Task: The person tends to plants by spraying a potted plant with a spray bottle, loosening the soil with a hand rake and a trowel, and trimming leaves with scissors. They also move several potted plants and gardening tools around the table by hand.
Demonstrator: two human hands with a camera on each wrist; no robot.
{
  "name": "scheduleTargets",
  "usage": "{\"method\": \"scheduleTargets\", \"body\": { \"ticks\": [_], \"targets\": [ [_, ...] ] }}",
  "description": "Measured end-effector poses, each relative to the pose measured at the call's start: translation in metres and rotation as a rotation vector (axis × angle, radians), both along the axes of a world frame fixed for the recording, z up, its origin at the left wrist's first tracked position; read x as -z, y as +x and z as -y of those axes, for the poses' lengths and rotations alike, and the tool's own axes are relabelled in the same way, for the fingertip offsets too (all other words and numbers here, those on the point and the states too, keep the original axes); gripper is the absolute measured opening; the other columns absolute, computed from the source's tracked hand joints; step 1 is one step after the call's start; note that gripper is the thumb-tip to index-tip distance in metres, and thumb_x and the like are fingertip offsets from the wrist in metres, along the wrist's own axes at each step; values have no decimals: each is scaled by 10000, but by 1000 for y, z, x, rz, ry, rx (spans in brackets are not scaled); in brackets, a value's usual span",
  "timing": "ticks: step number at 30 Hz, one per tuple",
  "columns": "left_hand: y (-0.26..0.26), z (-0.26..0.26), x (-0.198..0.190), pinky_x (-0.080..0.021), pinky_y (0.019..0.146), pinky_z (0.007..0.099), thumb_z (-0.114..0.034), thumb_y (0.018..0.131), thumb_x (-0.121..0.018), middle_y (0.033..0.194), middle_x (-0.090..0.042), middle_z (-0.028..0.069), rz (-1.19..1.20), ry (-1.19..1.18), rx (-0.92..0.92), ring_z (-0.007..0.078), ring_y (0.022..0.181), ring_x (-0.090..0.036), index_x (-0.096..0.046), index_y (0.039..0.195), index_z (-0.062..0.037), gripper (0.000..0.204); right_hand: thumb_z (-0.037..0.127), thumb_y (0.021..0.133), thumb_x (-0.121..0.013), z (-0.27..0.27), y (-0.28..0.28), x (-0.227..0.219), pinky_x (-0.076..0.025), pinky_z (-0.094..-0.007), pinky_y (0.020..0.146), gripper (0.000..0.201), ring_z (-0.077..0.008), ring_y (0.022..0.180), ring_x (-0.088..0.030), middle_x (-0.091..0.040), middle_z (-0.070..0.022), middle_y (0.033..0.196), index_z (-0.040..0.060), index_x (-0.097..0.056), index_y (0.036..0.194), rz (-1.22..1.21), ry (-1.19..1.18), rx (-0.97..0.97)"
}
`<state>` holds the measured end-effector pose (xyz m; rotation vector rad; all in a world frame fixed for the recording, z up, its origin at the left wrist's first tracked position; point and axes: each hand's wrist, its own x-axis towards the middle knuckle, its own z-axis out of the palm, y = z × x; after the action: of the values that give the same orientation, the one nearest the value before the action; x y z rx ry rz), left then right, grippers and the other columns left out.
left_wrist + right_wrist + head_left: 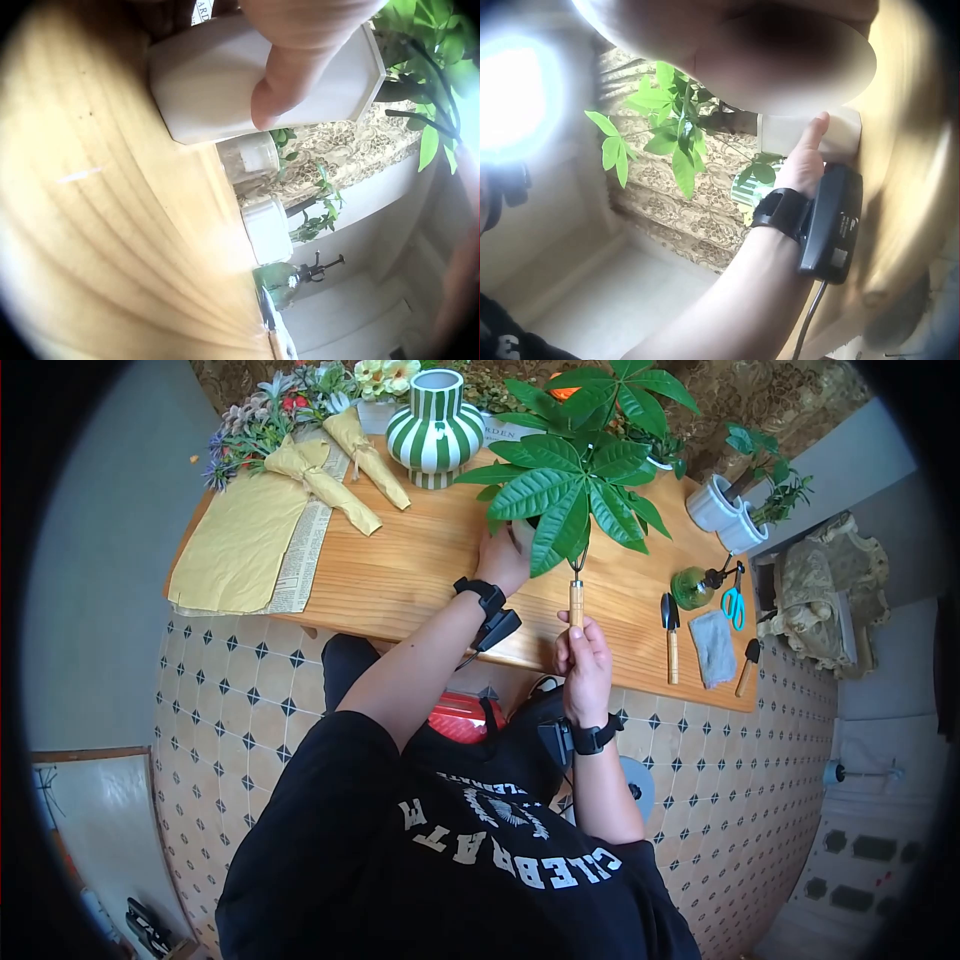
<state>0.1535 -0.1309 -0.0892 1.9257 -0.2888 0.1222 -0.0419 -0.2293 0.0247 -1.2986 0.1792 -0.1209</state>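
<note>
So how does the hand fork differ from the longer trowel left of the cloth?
The hand fork is held in the right hand, while the longer trowel lies on the table. The fork ends in thin prongs, the trowel in a broad dark blade. Both have wooden handles.

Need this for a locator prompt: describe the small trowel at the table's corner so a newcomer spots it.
Go to the wooden table's near right corner, where a grey cloth lies. The small trowel is just right of it, dark blade pointing away from the person. Unlike the longer trowel left of the cloth, it lies between cloth and table edge.
</note>
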Motion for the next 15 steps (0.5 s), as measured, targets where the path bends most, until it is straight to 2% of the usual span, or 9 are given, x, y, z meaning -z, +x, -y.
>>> {"method": "scheduleTargets", "body": {
  "ticks": [1, 5, 10, 15],
  "targets": [
    [-2, -2, -5, -450, 885, 342, -252, 723, -757, 1114, -576, 131, -10, 15, 11, 222, 1039, -552, -524, 1153, -13, 544, 202, 968, -449, 0, 1, 0, -275, -181, 480, 245, -38, 524, -333, -421, 39, 629, 31, -541, 1118, -4, 5, -7],
    [-8, -14, -18, -453, 874, 352, -241, 739, -739, 1084, -592, 125, -53, 36, 129, 219, 1017, -564, -535, 1145, -15, 507, 190, 966, -443, 0, 4, 3, -275, -181, 482, 240, -39, 525, -331, -419, 38, 630, 32, -541, 1118, -42, -2, -22],
    [-8, -16, -28, -452, 902, 415, -372, 604, -813, 1166, -556, 219, -182, -136, 190, 350, 1068, -553, -376, 1269, -4, 877, 182, 963, -449, 1, -4, 11, -278, -182, 499, 231, -39, 542, -337, -418, 41, 632, 30, -550, 1104, -62, -3, -17],
    [-2, -9, -20, -463, 871, 417, -329, 613, -803, 1091, -575, 196, -50, -79, 127, 338, 1006, -570, -400, 1201, -1, 785, 179, 962, -460, 6, -8, 7, -283, -179, 523, 230, -33, 566, -347, -419, 49, 635, 27, -559, 1103, -64, 32, -9]
  ]
}}
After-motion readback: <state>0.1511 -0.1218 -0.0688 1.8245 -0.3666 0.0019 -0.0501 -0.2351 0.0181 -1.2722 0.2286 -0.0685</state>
